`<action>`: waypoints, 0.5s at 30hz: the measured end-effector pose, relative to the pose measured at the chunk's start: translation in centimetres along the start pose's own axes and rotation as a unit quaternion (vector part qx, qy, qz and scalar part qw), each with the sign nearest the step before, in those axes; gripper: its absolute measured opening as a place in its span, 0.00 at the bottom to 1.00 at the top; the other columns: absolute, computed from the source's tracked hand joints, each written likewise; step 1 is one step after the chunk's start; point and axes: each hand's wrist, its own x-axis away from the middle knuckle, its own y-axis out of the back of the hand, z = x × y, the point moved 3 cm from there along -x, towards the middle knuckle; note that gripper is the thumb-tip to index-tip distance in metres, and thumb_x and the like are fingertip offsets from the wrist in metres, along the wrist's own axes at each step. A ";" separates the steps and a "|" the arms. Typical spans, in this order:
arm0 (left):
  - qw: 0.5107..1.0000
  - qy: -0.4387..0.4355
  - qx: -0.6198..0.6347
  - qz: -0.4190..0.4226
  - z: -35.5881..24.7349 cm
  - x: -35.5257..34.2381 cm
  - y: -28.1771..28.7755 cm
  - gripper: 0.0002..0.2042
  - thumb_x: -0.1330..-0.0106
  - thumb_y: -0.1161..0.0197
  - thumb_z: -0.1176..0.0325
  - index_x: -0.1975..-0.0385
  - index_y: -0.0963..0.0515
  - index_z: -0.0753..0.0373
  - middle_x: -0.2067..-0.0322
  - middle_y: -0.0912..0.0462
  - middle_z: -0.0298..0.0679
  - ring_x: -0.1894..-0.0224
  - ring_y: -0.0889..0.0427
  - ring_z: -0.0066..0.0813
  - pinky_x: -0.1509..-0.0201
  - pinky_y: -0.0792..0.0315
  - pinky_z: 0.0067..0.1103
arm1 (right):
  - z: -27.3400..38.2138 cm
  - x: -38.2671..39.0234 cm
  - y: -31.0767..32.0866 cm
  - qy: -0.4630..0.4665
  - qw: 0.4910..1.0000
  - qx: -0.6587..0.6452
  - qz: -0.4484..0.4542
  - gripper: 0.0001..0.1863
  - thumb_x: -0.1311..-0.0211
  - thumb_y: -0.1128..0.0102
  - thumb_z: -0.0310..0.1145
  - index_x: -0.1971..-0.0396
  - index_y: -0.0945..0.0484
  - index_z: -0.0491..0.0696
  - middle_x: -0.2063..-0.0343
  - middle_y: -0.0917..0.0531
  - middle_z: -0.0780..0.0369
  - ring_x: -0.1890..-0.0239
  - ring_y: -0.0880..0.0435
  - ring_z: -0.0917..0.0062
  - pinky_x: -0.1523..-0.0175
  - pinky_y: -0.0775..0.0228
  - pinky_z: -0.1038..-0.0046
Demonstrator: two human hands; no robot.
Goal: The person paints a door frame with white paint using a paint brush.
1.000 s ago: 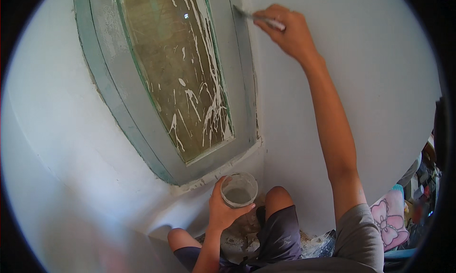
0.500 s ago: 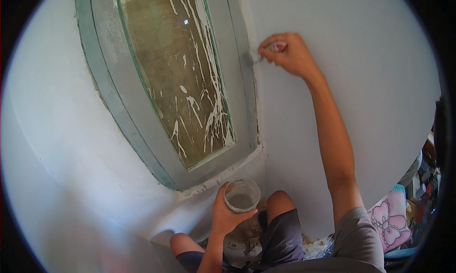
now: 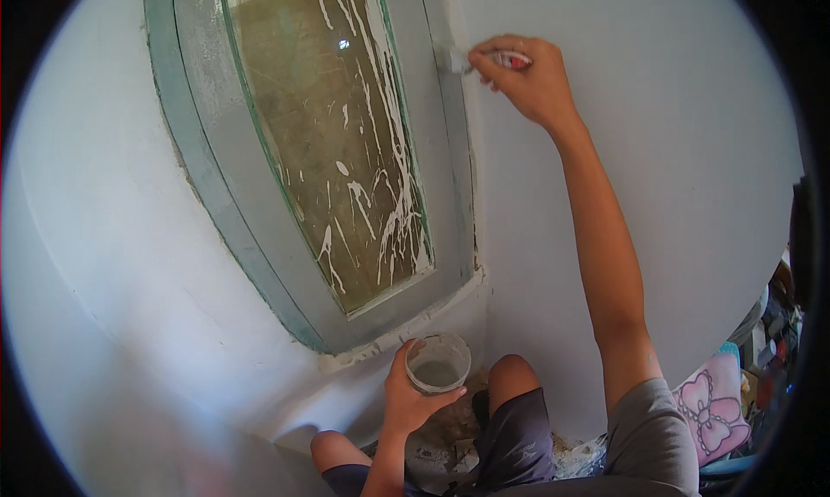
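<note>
My right hand [image 3: 526,75] is closed round the handle of a paintbrush [image 3: 456,60]. Its pale bristles touch the right side of the grey window frame [image 3: 445,151], close to where the frame meets the wall. Low in front of me, my left hand [image 3: 415,397] grips a clear plastic tub [image 3: 439,363] by its side, tilted so the grey paint inside shows. White drips and splashes streak the brownish window pane [image 3: 303,134]. The frame's left outer strip [image 3: 194,142] is greener than the grey parts.
A white wall [image 3: 674,177] meets the frame at the right, and another [image 3: 95,211] spreads to its left. Below the frame runs a rough sill edge [image 3: 398,324]. A pink cloth with a bow pattern [image 3: 713,406] and assorted clutter [image 3: 769,341] lie at the lower right.
My right hand has moved up along the frame's edge, and the brush now reaches further onto the frame. The left hand still holds the tub low. The view has shifted slightly.
</note>
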 end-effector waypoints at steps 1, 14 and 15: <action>1.000 -0.001 -0.010 0.000 -0.1 0.1 0.1 0.54 0.60 0.08 0.59 0.31 0.33 0.70 0.39 0.20 0.50 0.36 0.20 0.40 0.31 0.27 0.33 | 0.2 1.0 0.1 -0.040 0.999 0.002 0.029 0.11 0.36 0.30 0.35 0.63 0.09 0.42 0.76 0.12 0.61 0.75 0.13 0.79 0.66 0.21 0.75; 0.999 -0.027 -0.001 -0.026 0.2 0.2 1.1 0.52 0.59 0.09 0.60 0.32 0.32 0.71 0.43 0.16 0.49 0.40 0.16 0.39 0.33 0.24 0.32 | 0.3 -8.1 1.2 0.005 0.996 0.070 0.053 0.11 0.33 0.29 0.35 0.62 0.09 0.42 0.76 0.12 0.63 0.74 0.15 0.82 0.67 0.21 0.77; 0.999 -0.018 0.010 -0.026 0.6 0.2 1.3 0.53 0.59 0.09 0.61 0.32 0.33 0.70 0.42 0.18 0.48 0.39 0.17 0.38 0.33 0.25 0.32 | 0.2 -9.6 1.2 0.008 0.996 0.069 0.050 0.11 0.33 0.29 0.35 0.62 0.09 0.42 0.76 0.12 0.63 0.74 0.15 0.82 0.67 0.21 0.77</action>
